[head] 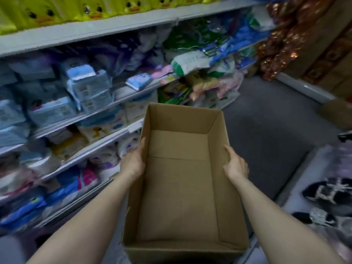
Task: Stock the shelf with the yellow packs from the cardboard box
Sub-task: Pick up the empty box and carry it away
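Shelving (91, 33) fills the left side of the view in several white tiers. The yellow packs (43, 14), printed with a duck face, stand in a row along the front edge of the top tier, touching one another. The lower tiers carry blue and white packs (89, 88), loosely stacked and partly blurred. Grey floor (266, 115) runs along the right of the shelving.

The cardboard box (179, 197) is held above the floor, just beside the front edges of the lower tiers, top open, with only its bare brown bottom showing inside. It is carried by its 2 long walls. The left hand (133, 161) grips the left wall from outside, thumb lying along the rim. The right hand (236, 165) grips the right wall, thumb hooked over the rim inside the box; its other fingers are hidden behind the wall.
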### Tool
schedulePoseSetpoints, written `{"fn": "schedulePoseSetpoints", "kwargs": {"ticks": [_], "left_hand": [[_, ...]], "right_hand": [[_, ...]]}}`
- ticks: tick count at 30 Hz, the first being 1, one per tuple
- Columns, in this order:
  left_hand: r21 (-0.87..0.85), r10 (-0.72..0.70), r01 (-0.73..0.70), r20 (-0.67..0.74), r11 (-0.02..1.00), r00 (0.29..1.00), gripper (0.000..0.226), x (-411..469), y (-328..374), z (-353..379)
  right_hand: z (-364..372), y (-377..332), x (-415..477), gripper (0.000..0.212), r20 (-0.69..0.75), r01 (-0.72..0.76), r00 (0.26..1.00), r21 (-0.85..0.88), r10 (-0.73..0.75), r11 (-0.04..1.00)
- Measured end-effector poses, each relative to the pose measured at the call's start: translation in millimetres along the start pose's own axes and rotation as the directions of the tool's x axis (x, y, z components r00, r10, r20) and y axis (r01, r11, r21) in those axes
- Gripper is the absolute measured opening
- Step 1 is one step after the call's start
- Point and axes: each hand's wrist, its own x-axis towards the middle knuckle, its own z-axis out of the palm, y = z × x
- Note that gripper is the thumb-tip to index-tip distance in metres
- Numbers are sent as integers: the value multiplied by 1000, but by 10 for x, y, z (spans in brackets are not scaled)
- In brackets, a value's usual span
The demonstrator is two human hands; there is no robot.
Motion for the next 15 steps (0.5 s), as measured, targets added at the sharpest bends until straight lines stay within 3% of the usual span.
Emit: {"fn": "schedulePoseSetpoints", "kwargs": {"ticks": [10, 15], "left_hand": [[72, 243, -245, 27, 967, 970, 95, 1239, 1851, 284], [67, 385, -392, 104, 917, 917, 95, 2065, 2563, 474]], "right_hand": [[-869, 882, 1043, 70, -227, -202, 949, 89, 217, 975], [-1080, 1127, 1662, 73, -285, -289, 903, 152, 322, 945]]}}
